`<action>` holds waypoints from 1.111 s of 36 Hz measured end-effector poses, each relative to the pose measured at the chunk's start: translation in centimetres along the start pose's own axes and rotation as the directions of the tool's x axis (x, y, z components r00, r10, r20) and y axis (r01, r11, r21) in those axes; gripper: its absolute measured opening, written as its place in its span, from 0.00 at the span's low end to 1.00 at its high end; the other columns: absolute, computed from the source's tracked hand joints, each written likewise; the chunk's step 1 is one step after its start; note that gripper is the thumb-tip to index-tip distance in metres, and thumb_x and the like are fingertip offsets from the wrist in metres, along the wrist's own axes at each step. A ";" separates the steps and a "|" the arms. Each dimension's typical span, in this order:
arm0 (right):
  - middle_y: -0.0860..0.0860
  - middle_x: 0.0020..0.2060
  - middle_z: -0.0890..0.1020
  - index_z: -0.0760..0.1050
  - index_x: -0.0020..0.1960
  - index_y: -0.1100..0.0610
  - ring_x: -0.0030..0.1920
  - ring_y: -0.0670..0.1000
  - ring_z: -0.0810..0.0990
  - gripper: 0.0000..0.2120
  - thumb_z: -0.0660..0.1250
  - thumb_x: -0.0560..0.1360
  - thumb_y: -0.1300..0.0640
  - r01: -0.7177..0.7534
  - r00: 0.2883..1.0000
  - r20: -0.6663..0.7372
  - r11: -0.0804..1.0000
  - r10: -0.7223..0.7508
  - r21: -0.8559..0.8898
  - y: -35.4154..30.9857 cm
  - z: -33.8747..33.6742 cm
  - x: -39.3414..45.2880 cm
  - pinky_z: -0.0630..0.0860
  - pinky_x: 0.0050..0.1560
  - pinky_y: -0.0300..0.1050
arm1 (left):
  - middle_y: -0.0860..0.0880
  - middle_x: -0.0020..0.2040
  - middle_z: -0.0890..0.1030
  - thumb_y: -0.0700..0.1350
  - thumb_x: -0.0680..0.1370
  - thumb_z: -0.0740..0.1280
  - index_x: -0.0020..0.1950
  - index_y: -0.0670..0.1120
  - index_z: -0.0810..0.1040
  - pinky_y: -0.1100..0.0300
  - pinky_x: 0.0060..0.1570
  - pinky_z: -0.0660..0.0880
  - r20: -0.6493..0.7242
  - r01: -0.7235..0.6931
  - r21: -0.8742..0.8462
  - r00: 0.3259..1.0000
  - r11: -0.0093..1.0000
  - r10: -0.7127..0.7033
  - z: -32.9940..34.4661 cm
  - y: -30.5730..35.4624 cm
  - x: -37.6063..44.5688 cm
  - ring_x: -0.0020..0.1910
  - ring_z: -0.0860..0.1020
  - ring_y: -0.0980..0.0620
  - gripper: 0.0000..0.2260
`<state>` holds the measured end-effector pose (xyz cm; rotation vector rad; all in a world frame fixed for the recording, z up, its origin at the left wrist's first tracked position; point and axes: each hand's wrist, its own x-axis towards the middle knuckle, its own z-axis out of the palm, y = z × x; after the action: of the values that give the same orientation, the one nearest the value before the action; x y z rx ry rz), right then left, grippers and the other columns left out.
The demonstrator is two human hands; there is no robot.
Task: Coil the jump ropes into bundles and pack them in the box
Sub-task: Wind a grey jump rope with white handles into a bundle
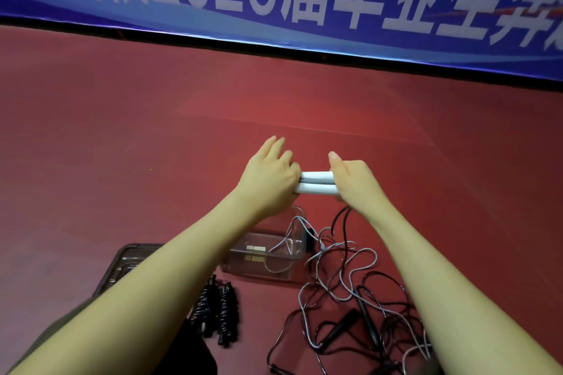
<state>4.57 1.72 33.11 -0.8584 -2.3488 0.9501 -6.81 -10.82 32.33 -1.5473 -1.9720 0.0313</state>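
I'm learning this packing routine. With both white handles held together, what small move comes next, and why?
Probably start winding the rope round the handles. The left hand and right hand grip them side by side above the clear box, while the rope trails loose on the floor, uncoiled.

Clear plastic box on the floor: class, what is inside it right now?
Inside the clear plastic box, part of a grey rope loops over its rim. The left forearm covers its left end, so the contents there are hidden.
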 end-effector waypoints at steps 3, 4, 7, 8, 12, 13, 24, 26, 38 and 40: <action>0.54 0.26 0.68 0.63 0.30 0.58 0.32 0.55 0.70 0.24 0.52 0.82 0.49 0.031 0.999 0.037 0.999 -0.031 0.007 -0.2 0.0 -0.3 0.65 0.36 0.47 | 0.49 0.22 0.72 0.45 0.54 0.79 0.29 0.45 0.72 0.68 0.22 0.59 0.034 0.002 -0.135 0.999 0.991 0.003 0.1 -0.2 -0.4 0.18 0.71 0.47 0.17; 0.54 0.26 0.68 0.63 0.30 0.58 0.31 0.55 0.70 0.24 0.52 0.82 0.49 0.043 0.998 0.043 0.999 -0.044 0.009 -0.3 0.0 -0.4 0.65 0.36 0.46 | 0.49 0.21 0.70 0.44 0.54 0.80 0.30 0.44 0.71 0.71 0.25 0.49 0.028 0.011 -0.161 1.000 0.987 -0.006 0.2 -0.3 -0.6 0.15 0.68 0.47 0.18; 0.54 0.26 0.68 0.64 0.31 0.59 0.31 0.54 0.68 0.24 0.52 0.82 0.47 0.076 0.995 0.060 0.997 -0.075 -0.008 -0.5 0.0 -0.4 0.63 0.35 0.46 | 0.48 0.19 0.69 0.41 0.57 0.80 0.33 0.43 0.70 0.70 0.28 0.42 0.010 0.008 -0.196 1.000 0.981 -0.006 0.9 -0.7 -0.9 0.13 0.65 0.46 0.19; 0.53 0.26 0.68 0.64 0.32 0.58 0.31 0.53 0.67 0.23 0.53 0.81 0.46 0.086 0.994 0.064 0.996 -0.085 -0.010 -0.4 0.1 -0.4 0.63 0.35 0.46 | 0.47 0.21 0.71 0.41 0.61 0.79 0.36 0.42 0.70 0.68 0.25 0.43 0.026 0.000 -0.185 1.000 0.983 0.005 0.8 -0.8 -0.8 0.15 0.68 0.45 0.17; 0.50 0.27 0.71 0.68 0.35 0.54 0.32 0.54 0.70 0.17 0.55 0.74 0.42 0.110 0.989 0.096 0.994 -0.112 0.023 0.2 0.5 -0.4 0.72 0.39 0.53 | 0.44 0.43 0.79 0.49 0.82 0.56 0.53 0.43 0.67 0.54 0.31 0.62 0.221 0.092 -0.114 0.973 0.989 -0.065 1.0 -0.9 -0.9 0.37 0.77 0.40 0.09; 0.50 0.27 0.71 0.70 0.37 0.52 0.33 0.53 0.71 0.12 0.55 0.72 0.45 0.111 0.987 0.111 0.993 -0.115 0.042 0.3 0.6 -0.4 0.72 0.39 0.52 | 0.45 0.44 0.79 0.50 0.82 0.54 0.53 0.44 0.66 0.54 0.33 0.62 0.244 0.110 -0.099 0.966 0.989 -0.083 1.0 -1.1 -1.0 0.37 0.74 0.40 0.10; 0.54 0.47 0.69 0.78 0.53 0.65 0.47 0.50 0.70 0.15 0.56 0.74 0.73 0.315 0.949 0.033 0.935 -0.314 -0.161 1.4 0.7 0.9 0.61 0.47 0.32 | 0.43 0.46 0.79 0.47 0.81 0.55 0.54 0.42 0.67 0.54 0.34 0.63 0.333 0.064 -0.100 0.943 0.993 -0.028 1.2 -2.1 -1.7 0.43 0.78 0.39 0.09; 0.54 0.45 0.70 0.78 0.50 0.64 0.47 0.54 0.72 0.12 0.57 0.75 0.71 0.306 0.952 0.042 0.932 -0.304 -0.193 1.8 0.6 1.1 0.60 0.45 0.35 | 0.43 0.40 0.79 0.45 0.80 0.56 0.51 0.41 0.69 0.55 0.29 0.60 0.204 0.031 -0.172 0.979 0.985 0.005 1.2 -2.2 -1.8 0.36 0.78 0.39 0.08; 0.44 0.17 0.68 0.76 0.38 0.56 0.19 0.45 0.70 0.11 0.62 0.77 0.59 0.079 0.977 0.196 0.996 -0.086 0.044 1.0 0.8 0.1 0.79 0.32 0.47 | 0.43 0.46 0.80 0.45 0.82 0.55 0.47 0.44 0.60 0.54 0.34 0.64 0.200 0.498 -0.261 0.866 0.827 -0.459 1.3 -1.6 -0.8 0.38 0.74 0.39 0.07; 0.45 0.20 0.68 0.76 0.36 0.57 0.21 0.46 0.67 0.10 0.65 0.75 0.58 0.145 0.972 0.194 0.989 -0.136 -0.031 0.6 0.4 -0.1 0.73 0.30 0.46 | 0.42 0.48 0.80 0.44 0.82 0.55 0.48 0.44 0.64 0.54 0.36 0.64 0.250 0.542 -0.247 0.837 0.803 -0.488 2.0 -1.7 -1.0 0.41 0.76 0.39 0.05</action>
<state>4.59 1.86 32.40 -0.6313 -2.5648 0.9615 -9.18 -11.50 30.94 -1.1505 -2.5846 -0.4006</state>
